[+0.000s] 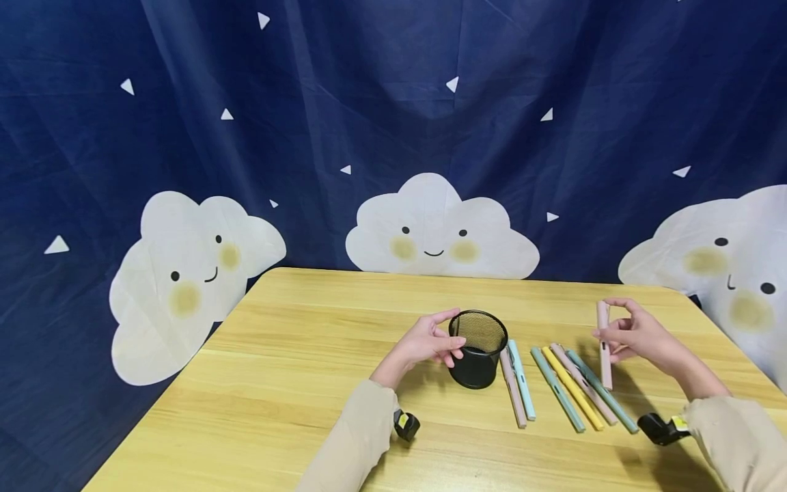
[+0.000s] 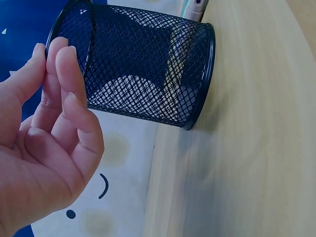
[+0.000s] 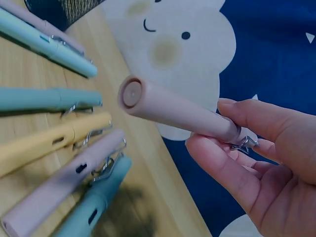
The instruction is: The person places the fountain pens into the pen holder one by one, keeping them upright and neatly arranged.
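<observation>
right hand grip is closed on the pink pen, thumb opposite fingers, pen near-upright above the bench near the other pens; left hand grip pinches the mesh cup rim (looks light, likely tips easily), so hold pen steep, brace cup.

Table of pale yellow wood, grain running crosswise, far corners rounded. A black mesh cup stands upright on it, right of centre. Just right of the cup lie a pink pen and a light blue pen, side by side. Beyond a gap lie four more, left to right: a green pen, a yellow pen, a mauve pen and a dark teal pen. All six slant, clip ends toward the far edge.
</observation>
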Action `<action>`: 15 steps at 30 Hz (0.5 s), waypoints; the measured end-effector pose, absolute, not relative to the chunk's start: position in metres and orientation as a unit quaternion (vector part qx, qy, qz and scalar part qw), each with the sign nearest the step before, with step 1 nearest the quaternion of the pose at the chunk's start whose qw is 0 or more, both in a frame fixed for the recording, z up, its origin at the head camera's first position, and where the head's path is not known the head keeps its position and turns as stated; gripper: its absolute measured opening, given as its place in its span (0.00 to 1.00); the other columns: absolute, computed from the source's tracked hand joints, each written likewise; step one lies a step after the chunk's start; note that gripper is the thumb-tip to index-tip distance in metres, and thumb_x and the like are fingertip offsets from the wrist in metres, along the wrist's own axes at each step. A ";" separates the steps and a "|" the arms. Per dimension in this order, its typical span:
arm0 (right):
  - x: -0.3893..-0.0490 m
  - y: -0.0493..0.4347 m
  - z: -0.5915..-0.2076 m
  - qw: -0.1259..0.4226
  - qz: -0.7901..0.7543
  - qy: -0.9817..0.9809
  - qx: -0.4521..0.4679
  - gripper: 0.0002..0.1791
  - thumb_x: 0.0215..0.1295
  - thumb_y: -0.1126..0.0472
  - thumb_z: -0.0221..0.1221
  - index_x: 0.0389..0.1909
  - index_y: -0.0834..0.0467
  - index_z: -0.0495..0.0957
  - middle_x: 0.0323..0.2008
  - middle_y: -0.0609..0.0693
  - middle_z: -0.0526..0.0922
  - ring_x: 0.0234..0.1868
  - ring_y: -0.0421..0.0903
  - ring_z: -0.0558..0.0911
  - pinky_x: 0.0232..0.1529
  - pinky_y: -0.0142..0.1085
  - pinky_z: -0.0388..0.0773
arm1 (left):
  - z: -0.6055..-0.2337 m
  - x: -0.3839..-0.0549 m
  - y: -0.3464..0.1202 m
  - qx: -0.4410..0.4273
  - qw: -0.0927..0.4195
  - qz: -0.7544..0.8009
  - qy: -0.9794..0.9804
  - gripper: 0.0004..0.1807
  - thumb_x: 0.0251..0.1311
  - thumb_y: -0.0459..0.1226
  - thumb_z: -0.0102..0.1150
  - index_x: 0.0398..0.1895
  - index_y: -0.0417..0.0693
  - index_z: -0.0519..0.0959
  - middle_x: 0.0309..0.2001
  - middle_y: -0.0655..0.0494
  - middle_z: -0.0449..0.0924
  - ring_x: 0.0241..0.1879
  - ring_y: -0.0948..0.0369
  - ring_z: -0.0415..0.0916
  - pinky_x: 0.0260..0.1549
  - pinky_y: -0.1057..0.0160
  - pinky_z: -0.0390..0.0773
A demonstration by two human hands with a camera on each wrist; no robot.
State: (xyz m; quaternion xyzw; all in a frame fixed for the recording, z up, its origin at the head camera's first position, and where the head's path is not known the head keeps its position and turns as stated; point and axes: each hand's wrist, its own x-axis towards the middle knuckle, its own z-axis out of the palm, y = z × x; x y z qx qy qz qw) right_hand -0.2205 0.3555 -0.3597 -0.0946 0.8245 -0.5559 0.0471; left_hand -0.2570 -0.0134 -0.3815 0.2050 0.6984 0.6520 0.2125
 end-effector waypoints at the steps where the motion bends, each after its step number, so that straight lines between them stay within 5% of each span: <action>1: -0.221 0.354 -0.359 0.045 -0.556 0.825 -0.092 0.34 0.60 0.70 0.54 0.58 0.70 0.41 0.27 0.55 0.71 0.20 0.42 0.76 0.22 0.39 0.79 | -0.382 -0.257 -0.013 0.203 0.213 0.652 0.698 0.36 0.55 0.32 0.58 0.67 0.44 0.55 0.20 0.50 0.79 0.13 0.62 0.74 0.11 0.69 0.66; 8: -0.222 0.344 -0.355 0.039 -0.566 0.817 -0.098 0.36 0.61 0.71 0.53 0.59 0.70 0.39 0.30 0.55 0.69 0.23 0.45 0.79 0.22 0.40 0.79 | -0.382 -0.257 -0.014 0.202 0.214 0.650 0.701 0.36 0.56 0.31 0.57 0.67 0.44 0.54 0.20 0.50 0.79 0.13 0.62 0.74 0.12 0.69 0.66; 15: -0.224 0.333 -0.357 0.009 -0.615 0.778 -0.132 0.29 0.59 0.74 0.54 0.53 0.42 0.57 0.31 0.53 0.71 0.22 0.45 0.79 0.21 0.40 0.78 | -0.382 -0.259 -0.013 0.202 0.215 0.649 0.702 0.36 0.56 0.32 0.58 0.67 0.44 0.55 0.20 0.48 0.79 0.13 0.61 0.74 0.13 0.68 0.70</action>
